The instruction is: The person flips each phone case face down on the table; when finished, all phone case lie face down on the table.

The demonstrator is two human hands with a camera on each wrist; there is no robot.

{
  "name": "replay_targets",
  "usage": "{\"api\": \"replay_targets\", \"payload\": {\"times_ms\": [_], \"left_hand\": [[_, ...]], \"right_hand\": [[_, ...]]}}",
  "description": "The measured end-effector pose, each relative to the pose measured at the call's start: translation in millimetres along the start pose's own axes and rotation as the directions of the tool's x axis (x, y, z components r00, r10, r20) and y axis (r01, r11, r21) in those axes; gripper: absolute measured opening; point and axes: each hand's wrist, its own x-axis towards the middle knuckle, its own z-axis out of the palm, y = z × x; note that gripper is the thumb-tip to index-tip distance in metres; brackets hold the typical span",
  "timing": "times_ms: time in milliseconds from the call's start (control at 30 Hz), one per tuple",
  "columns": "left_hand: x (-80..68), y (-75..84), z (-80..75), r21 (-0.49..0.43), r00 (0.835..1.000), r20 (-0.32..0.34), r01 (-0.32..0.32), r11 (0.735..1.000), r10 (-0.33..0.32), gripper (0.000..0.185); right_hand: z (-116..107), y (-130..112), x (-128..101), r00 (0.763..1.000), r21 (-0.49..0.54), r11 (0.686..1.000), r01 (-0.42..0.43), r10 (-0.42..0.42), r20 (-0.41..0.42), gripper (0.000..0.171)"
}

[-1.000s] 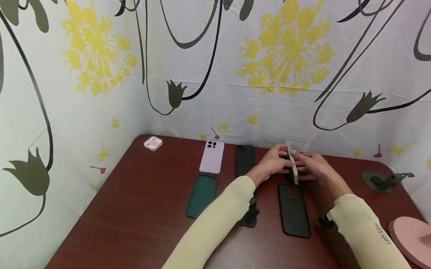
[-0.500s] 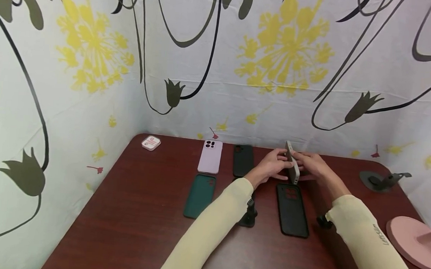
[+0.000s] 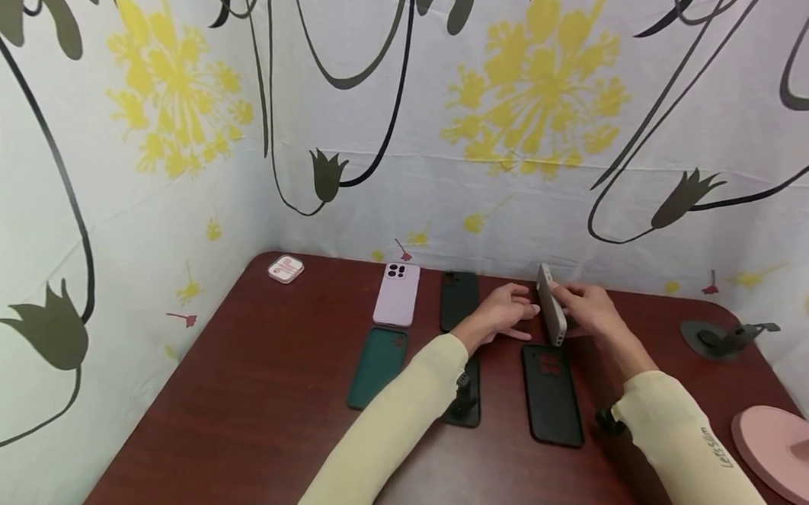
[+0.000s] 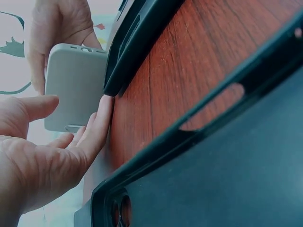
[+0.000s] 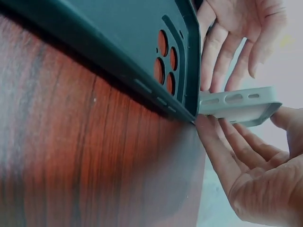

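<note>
A light grey phone case point(image 3: 551, 307) stands on its long edge on the table, its cutouts and hollow inside showing in the right wrist view. My right hand point(image 3: 590, 308) holds it from the right, thumb at the upper edge and fingers along the inner side. My left hand point(image 3: 504, 313) is to its left with fingers spread; in the left wrist view the thumb is apart from the case, and I cannot tell whether the fingertips touch it. Just in front lies a black phone case point(image 3: 553, 397) with a camera cutout, hollow side up.
Left of my hands lie a dark case point(image 3: 458, 301), a black case point(image 3: 463, 412) partly under my left wrist, a lilac case point(image 3: 397, 295) and a green case point(image 3: 378, 368). A small white square item point(image 3: 285, 269), a dark stand point(image 3: 722, 342) and a pink round base point(image 3: 781, 455) stand farther out.
My left hand has drawn back to the left, off the grey phone case. The case has turned so more of its broad side shows, still in my right hand.
</note>
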Motion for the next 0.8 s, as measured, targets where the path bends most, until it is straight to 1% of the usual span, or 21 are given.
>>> {"api": "replay_targets", "payload": {"times_ms": [67,167,300,367,433,600,800], "left_hand": [[-0.4,0.9,0.3,-0.001,1.0,-0.003,0.005,1.0,-0.005,0.056],[-1.1,1.6,0.5,-0.002,1.0,-0.01,0.008,1.0,-0.008,0.056],[-2.0,2.1,-0.3,0.0,1.0,0.0,0.004,1.0,-0.004,0.056],[-1.9,2.4,-0.7,0.0,1.0,0.007,0.007,1.0,-0.007,0.056],[-2.0,3.1,-1.0,0.0,1.0,0.014,0.013,1.0,-0.013,0.056],[-2.4,4.4,-1.3,0.004,0.999,0.027,0.031,1.0,-0.031,0.057],[-1.6,2.8,0.7,0.01,0.999,0.033,0.03,1.0,-0.03,0.057]], "right_hand": [[0.3,-1.2,-1.3,1.0,-0.022,1.0,0.006,-0.006,-0.018,0.087],[1.7,-2.8,-2.8,0.999,0.014,1.0,0.014,-0.014,-0.05,0.08],[3.5,-3.9,-4.2,0.988,0.043,0.998,0.037,-0.03,-0.153,0.066],[3.4,-3.8,-5.0,0.978,0.036,0.998,0.049,-0.041,-0.206,0.06],[2.9,-3.1,-5.5,0.969,0.03,0.998,0.056,-0.047,-0.241,0.058],[2.0,-1.3,-5.3,0.962,0.045,0.998,0.051,-0.037,-0.27,0.057],[4.8,-1.2,-4.2,0.963,0.105,0.992,0.069,-0.039,-0.267,0.057]]}}
